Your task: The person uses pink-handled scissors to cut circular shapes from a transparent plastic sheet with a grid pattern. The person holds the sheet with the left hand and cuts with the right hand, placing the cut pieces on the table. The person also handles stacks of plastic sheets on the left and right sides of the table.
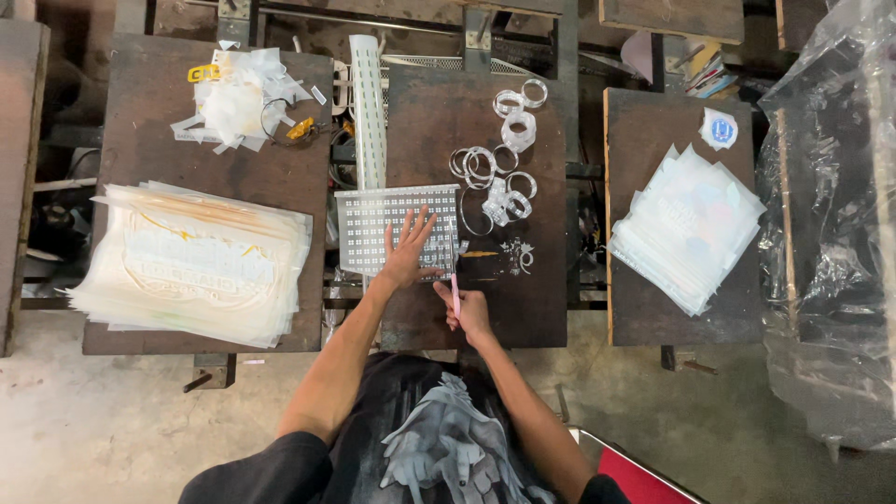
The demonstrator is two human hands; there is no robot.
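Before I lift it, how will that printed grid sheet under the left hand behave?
The grid sheet looks thin and see-through, so probably floppy and light. Its glossy surface may slide on the dark table; the left hand is pressing it flat while the right hand holds a pink tool at its edge.
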